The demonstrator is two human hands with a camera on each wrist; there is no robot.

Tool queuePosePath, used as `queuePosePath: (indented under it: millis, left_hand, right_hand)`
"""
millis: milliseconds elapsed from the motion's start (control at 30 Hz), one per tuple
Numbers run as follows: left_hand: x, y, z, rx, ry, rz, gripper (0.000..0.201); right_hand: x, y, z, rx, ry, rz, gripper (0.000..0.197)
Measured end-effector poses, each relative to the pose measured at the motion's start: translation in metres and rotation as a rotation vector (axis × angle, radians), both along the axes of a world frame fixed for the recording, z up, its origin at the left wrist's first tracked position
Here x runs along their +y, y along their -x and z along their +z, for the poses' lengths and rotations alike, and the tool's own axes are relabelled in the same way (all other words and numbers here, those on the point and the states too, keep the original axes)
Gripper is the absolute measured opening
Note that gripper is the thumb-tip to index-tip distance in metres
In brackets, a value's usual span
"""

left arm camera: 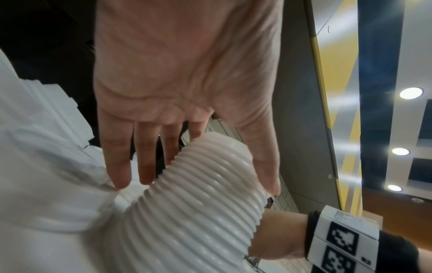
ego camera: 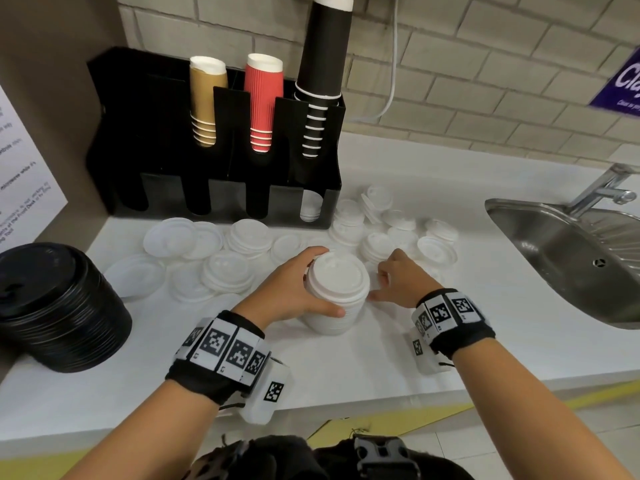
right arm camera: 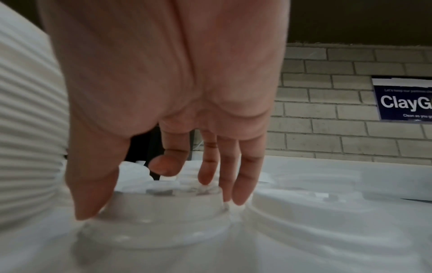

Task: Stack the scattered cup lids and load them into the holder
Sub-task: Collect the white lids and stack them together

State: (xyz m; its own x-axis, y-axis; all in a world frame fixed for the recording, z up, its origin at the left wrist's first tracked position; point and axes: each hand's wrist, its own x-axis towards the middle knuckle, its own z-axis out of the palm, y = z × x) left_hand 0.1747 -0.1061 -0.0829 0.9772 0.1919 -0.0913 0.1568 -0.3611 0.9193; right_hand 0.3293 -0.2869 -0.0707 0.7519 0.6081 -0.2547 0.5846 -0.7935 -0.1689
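At the middle of the white counter stands a tall stack of white lids (ego camera: 337, 306). My left hand (ego camera: 329, 282) grips it, thumb in front and fingers behind; the left wrist view shows the hand (left arm camera: 210, 184) curled round the ribbed stack (left arm camera: 187, 212). Just right of it, my right hand (ego camera: 377, 285) reaches down onto a single white lid (right arm camera: 163, 230); thumb and fingers (right arm camera: 236, 194) pinch its raised centre. Several loose white lids (ego camera: 235, 268) lie scattered behind. The black holder (ego camera: 156, 140) stands at the back left; its rightmost lower slot has white lids (ego camera: 311, 206) in it.
A stack of black lids (ego camera: 59, 306) sits at the counter's left. Brown (ego camera: 206, 98), red (ego camera: 263, 98) and black (ego camera: 323, 64) paper cups fill the holder's upper slots. A steel sink (ego camera: 571, 258) with a tap (ego camera: 602, 188) lies at the right.
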Motion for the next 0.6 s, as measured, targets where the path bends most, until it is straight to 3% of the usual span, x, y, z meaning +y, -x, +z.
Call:
queuePosePath:
  millis: [133, 267, 467, 600]
  left_hand:
    - [0.001, 0.002, 0.0, 0.013, 0.025, 0.026, 0.094]
    - [0.002, 0.003, 0.002, 0.023, 0.029, 0.027, 0.095]
    - [0.001, 0.004, 0.003, 0.027, 0.038, 0.025, 0.095]
    - [0.001, 0.005, 0.004, 0.023, 0.045, 0.031, 0.094]
  right_hand:
    - [-0.001, -0.003, 0.006, 0.007, -0.013, 0.037, 0.042]
    - [-0.007, -0.007, 0.023, 0.125, -0.074, 0.015, 0.051]
    - [-0.003, 0.002, 0.007, 0.122, 0.075, 0.067, 0.078]
    - [0.001, 0.0, 0.001, 0.093, 0.118, 0.086, 0.081]
